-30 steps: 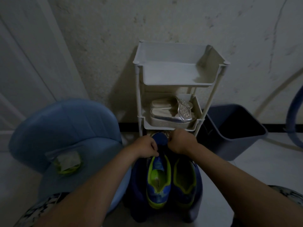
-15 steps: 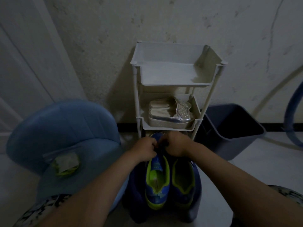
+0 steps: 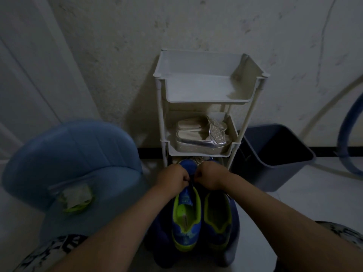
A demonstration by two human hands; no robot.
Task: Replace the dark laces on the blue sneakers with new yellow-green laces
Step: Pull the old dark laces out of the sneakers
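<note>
Sneakers (image 3: 186, 216), blue, paired before shoe rack (image 3: 208, 102): left hand (image 3: 172, 180) and right hand (image 3: 209, 176) both pinch dark lace (image 3: 190, 185) near one toe. Removal judged underway; yellow-green laces (image 3: 76, 199), left of rack, lie untouched.

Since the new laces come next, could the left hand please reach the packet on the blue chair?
Probably yes: the packet lies uncovered on the blue chair, though the left hand must first let go of the dark lace.

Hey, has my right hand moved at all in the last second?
Yes, slightly: the right hand has drawn back from the white rack toward you and closed in on the left hand.
</note>
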